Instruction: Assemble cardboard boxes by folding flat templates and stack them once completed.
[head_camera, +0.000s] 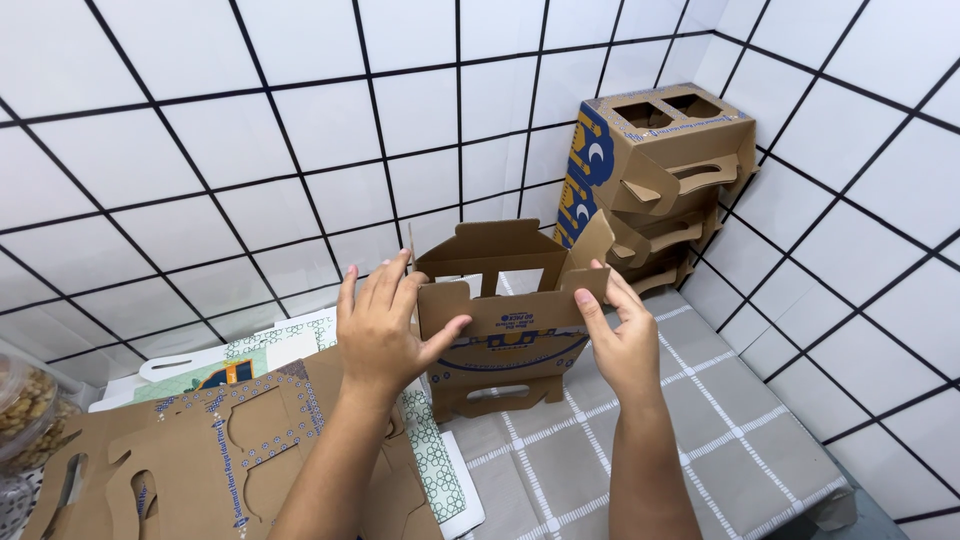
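A: What is the half-folded carton (500, 320) showing as material?

B: Plain brown cardboard, matt and slightly fibrous, with blue printing showing on its outer face. The left hand (385, 335) and right hand (620, 345) are each closing a grip on its paper flaps.

A: And the stack of folded cartons (655, 180)?

B: The same matt cardboard, its cut edges looking rough.

A: The flat blanks (215, 455)?

B: Brown board again, lying beside smoother white printed sheets (250, 355).

A: The surface (640, 460)?

B: It is wearing a grey checked cloth, matt and woven-looking.

A: The wall tiles (300, 120)?

B: White, smooth, faintly glossy, with dark joints.
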